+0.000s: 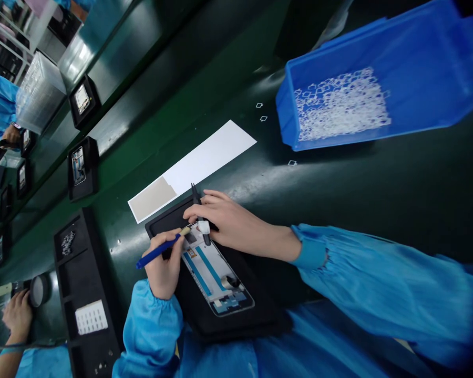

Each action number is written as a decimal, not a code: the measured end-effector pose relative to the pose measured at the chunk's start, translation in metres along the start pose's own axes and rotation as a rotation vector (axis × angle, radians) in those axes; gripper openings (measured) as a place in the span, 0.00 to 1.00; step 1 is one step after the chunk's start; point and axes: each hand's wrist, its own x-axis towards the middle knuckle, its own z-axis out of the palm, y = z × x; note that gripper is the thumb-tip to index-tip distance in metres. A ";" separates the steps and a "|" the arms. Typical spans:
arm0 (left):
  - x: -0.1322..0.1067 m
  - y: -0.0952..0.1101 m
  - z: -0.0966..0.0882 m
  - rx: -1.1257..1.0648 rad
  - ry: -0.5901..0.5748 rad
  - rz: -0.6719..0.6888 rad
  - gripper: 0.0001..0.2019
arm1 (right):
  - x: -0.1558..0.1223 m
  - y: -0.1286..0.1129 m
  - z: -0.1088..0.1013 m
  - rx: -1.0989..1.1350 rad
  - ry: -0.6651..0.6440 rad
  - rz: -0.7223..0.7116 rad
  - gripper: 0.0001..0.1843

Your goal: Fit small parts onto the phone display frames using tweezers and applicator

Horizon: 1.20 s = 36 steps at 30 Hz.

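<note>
My left hand point(163, 265) is closed around a blue pen-shaped tool point(157, 254), its pale tip at the upper end of an opened phone body point(215, 275). Black tweezers point(196, 195) are gripped in my right hand point(236, 220), their two thin prongs pointing away from the phone. A white piece point(203, 227) shows by the right fingers; whether it is a wrap or a finger cover is unclear. The phone, with blue strips along it, lies in a black tray point(193, 317). My right fingers hide part of its upper end.
A white strip point(216, 147) with a beige section lies beyond the tray. At the back right stands a blue bin point(418, 94) of small white frames. On the left are a black compartment tray point(76, 283), phone trays point(82, 181) and a co-worker's hand point(18, 315).
</note>
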 end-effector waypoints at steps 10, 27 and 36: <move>-0.005 -0.002 0.004 -0.119 0.058 -0.221 0.07 | 0.000 0.002 0.002 -0.008 0.011 0.005 0.22; 0.017 0.005 -0.004 -0.259 0.019 -0.369 0.09 | 0.001 0.001 0.004 -0.030 0.010 0.031 0.20; 0.002 0.002 -0.026 -0.271 0.403 -0.260 0.09 | 0.001 0.002 0.006 0.025 0.013 0.018 0.19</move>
